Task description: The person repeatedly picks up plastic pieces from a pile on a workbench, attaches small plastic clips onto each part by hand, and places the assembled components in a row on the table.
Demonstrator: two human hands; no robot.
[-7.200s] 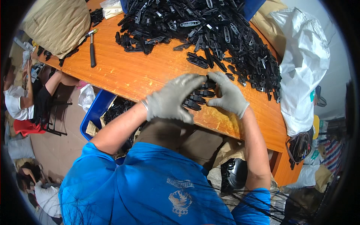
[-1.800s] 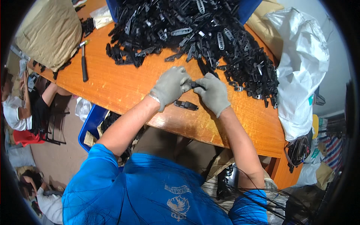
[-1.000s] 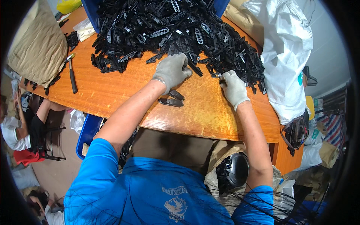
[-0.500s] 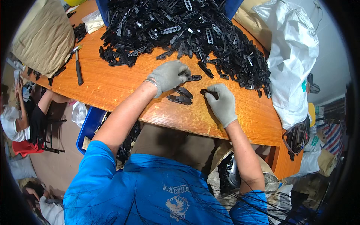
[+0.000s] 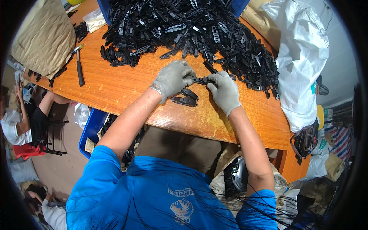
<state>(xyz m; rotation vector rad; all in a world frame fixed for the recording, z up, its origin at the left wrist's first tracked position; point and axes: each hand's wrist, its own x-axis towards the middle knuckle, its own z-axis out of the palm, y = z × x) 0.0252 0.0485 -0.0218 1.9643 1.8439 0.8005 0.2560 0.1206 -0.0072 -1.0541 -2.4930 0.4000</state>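
Observation:
Between my hands, over the wooden table, is a small black plastic part (image 5: 200, 80). My left hand (image 5: 172, 78), in a grey glove, pinches its left end. My right hand (image 5: 225, 91), gloved the same, grips a black piece at the right end; the two pieces meet, but my fingers hide whether they are joined. Two more black plastic parts (image 5: 184, 101) lie on the table just below my left hand, side by side at a slant. Beyond my hands spreads a large heap of black plastic parts (image 5: 180, 34).
A blue bin (image 5: 240, 7) stands behind the heap on the table (image 5: 111, 86). To the left are a hammer (image 5: 79, 69) and a brown paper sack (image 5: 44, 38). A white sack (image 5: 301, 65) stands at the right. Below the table edge is another blue bin (image 5: 90, 128). Other people sit far left.
My right hand has moved up and left, bringing its black piece against the part in my left hand. My left hand has barely shifted.

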